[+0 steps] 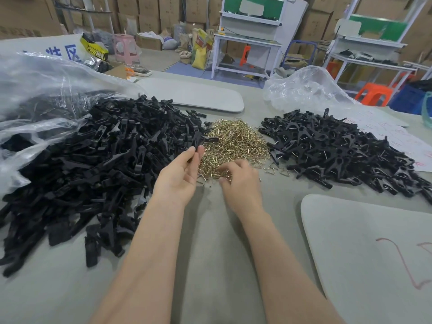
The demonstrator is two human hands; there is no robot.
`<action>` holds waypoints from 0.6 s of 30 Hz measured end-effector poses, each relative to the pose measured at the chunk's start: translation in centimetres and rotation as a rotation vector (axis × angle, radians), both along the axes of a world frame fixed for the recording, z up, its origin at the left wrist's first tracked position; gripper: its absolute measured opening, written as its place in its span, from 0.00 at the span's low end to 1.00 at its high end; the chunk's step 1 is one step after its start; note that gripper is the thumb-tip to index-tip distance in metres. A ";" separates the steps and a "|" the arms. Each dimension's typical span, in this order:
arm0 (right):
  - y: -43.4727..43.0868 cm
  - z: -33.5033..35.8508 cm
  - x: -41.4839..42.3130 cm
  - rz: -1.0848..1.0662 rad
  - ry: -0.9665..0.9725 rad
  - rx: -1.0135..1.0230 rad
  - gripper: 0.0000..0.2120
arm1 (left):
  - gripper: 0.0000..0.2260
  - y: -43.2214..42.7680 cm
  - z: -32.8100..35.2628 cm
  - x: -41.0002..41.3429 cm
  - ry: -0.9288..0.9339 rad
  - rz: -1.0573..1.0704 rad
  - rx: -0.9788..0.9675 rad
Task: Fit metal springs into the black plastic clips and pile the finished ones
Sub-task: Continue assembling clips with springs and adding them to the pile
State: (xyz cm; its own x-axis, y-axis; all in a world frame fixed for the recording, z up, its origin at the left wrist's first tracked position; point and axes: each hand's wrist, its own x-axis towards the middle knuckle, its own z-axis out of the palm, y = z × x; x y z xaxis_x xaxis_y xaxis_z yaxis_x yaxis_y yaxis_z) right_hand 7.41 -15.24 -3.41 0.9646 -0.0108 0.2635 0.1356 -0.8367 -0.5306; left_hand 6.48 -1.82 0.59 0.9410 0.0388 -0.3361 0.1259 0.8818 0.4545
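grey felt-covered worktable (210,253) in a storeroom walled with stacked brown cardboard boxes (149,17). large heap of loose black plastic clips (105,160) at left, spilling from a clear plastic bag (42,85); small mound of brass-coloured bent-wire metal springs (236,141) at centre; pile of finished black clips with springs fitted (339,148) at right, well apart from the loose heap. left hand (180,174), palm turned up, pinches one black plastic clip piece (198,140) between thumb and fingertips; the piece projects beyond the fingertips, above the near-left edge of the spring mound. right hand (240,181), palm down, rests curled fingers on the near edge of the springs; whether it grasps a spring cannot be told, the fingertips being blurred. rounded grey pad (374,253) lies at near right.
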 end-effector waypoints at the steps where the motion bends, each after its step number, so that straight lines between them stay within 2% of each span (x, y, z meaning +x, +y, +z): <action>1: -0.2 0.0 0.1 -0.025 -0.016 0.030 0.09 | 0.02 0.0 0.0 0.0 0.006 0.002 -0.015; 5: -0.6 0.2 0.2 -0.065 -0.075 0.069 0.08 | 0.05 0.0 -0.2 0.0 -0.009 -0.082 0.062; 8: -1.2 0.7 0.3 -0.120 -0.118 0.190 0.10 | 0.04 -0.2 -0.4 0.1 0.012 -0.091 0.123; 12: -1.9 1.0 0.2 -0.170 -0.099 0.314 0.10 | 0.03 -0.1 -0.3 0.1 -0.008 -0.096 0.016; 15: -2.1 1.1 0.4 -0.173 -0.043 0.283 0.09 | 0.02 -0.2 -0.1 0.1 -0.027 -0.124 -0.030; 18: -2.6 1.1 0.7 -0.187 0.044 0.122 0.09 | 0.04 -0.4 -0.1 0.1 -0.042 -0.157 -0.014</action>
State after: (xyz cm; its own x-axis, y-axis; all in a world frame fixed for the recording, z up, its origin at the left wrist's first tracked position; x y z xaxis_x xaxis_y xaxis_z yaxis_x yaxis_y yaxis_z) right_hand 8.15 -17.84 -2.32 0.9535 -0.2194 0.2068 -0.0412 -0.7743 -0.6315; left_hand 6.54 -2.25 0.45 0.9485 -0.1141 -0.2954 0.2436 0.8589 0.4505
